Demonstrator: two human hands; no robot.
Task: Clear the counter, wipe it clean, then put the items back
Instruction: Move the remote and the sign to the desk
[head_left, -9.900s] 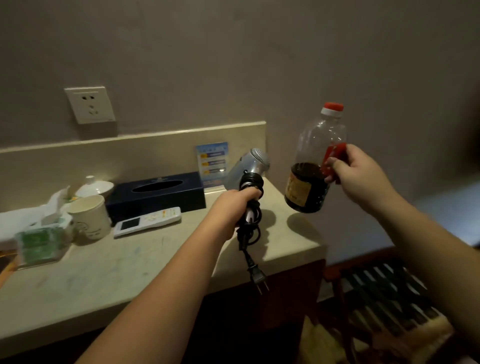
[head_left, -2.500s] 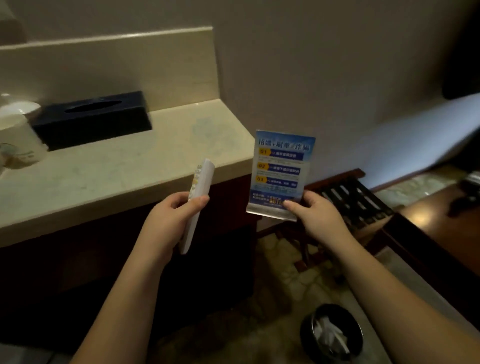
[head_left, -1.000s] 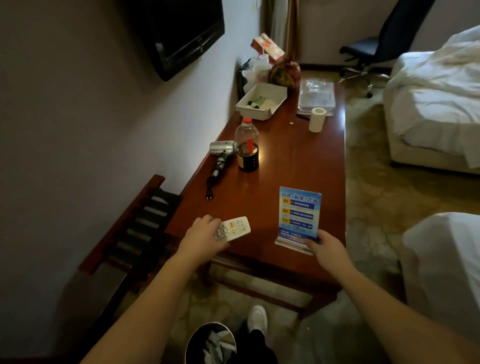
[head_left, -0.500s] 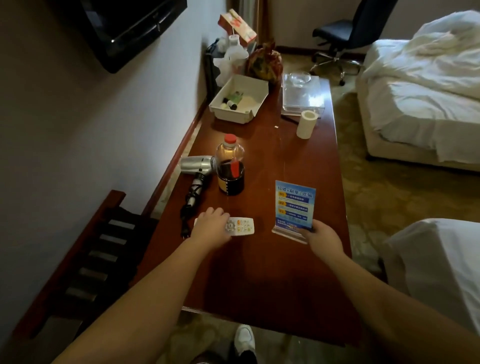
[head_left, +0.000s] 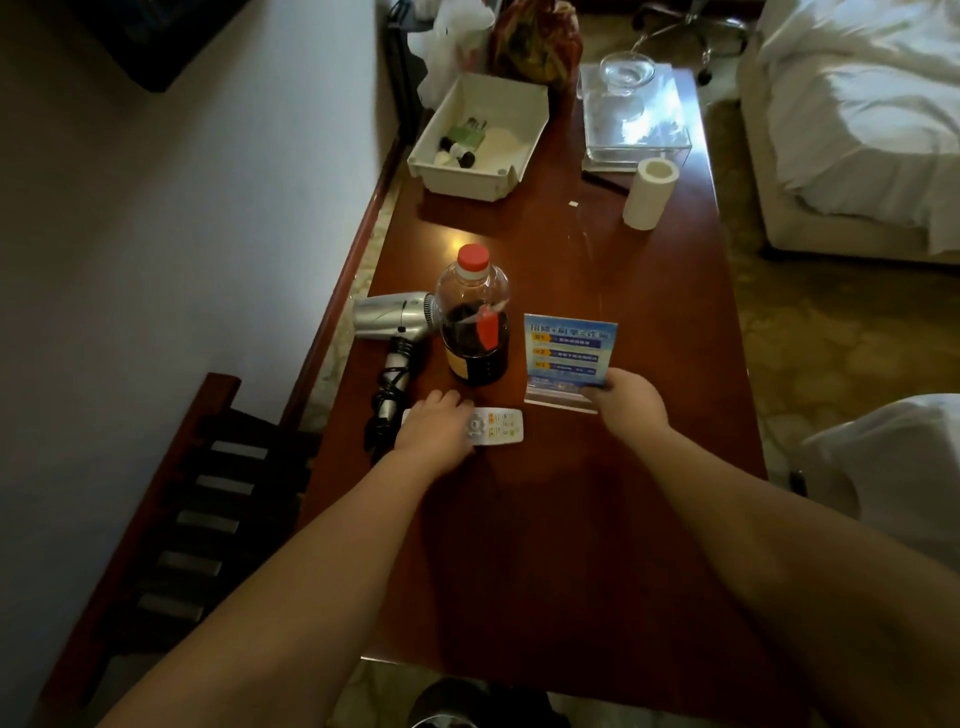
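I stand at a long red-brown wooden desk (head_left: 597, 519); the counter is out of view. My left hand (head_left: 434, 431) holds a white remote control (head_left: 498, 426) that lies flat on the desk. My right hand (head_left: 626, 397) pinches the lower right corner of a blue sign card in a clear stand (head_left: 569, 358), which stands upright on the desk. Just behind the remote stands a bottle with a red cap and dark liquid (head_left: 475, 322). A silver hair dryer (head_left: 395, 325) with a coiled black cord lies to the bottle's left.
Farther along the desk sit a white tray of small bottles (head_left: 480, 137), a clear box with a glass bowl (head_left: 631, 117) and a white paper roll (head_left: 649, 192). A slatted wooden rack (head_left: 197, 519) stands at the left by the wall, beds at the right.
Both hands have moved farther up the desk with the remote and the sign card, closer to the bottle. The remote now lies flat and the card stands by the bottle.
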